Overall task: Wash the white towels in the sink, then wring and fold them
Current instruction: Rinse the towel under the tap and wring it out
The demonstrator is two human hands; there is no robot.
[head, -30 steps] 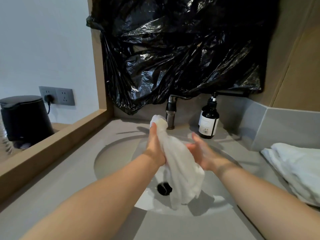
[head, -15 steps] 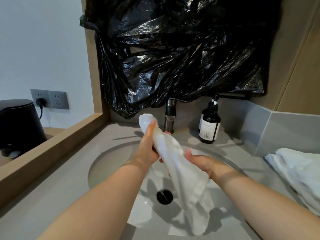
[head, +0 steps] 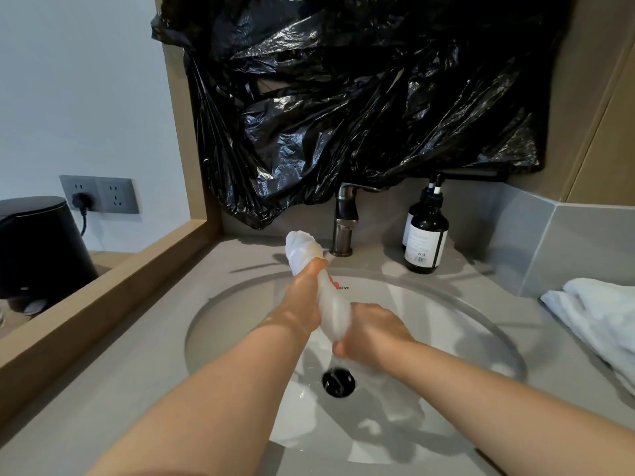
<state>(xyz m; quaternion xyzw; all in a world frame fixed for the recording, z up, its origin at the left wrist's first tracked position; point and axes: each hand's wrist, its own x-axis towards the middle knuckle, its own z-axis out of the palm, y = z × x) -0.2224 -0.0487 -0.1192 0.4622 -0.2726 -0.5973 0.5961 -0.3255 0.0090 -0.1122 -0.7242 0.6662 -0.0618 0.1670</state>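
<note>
From the head view we see a white cloth towel (head: 331,309) twisted into a tight rope, held slanting above the round white sink basin (head: 446,324) and its black drain (head: 338,383). The left hand (head: 302,298) has its grip clamped round the towel's upper part, whose end sticks up toward the steel faucet (head: 345,221). The right hand (head: 372,333) has its grip clamped round the lower end. On the grey table (head: 86,417) a dark pump bottle (head: 426,242) stands right of the faucet, and a pile of white towels (head: 604,317) lies at the right edge. Crumpled black plastic sheeting (head: 360,97) hangs behind.
</note>
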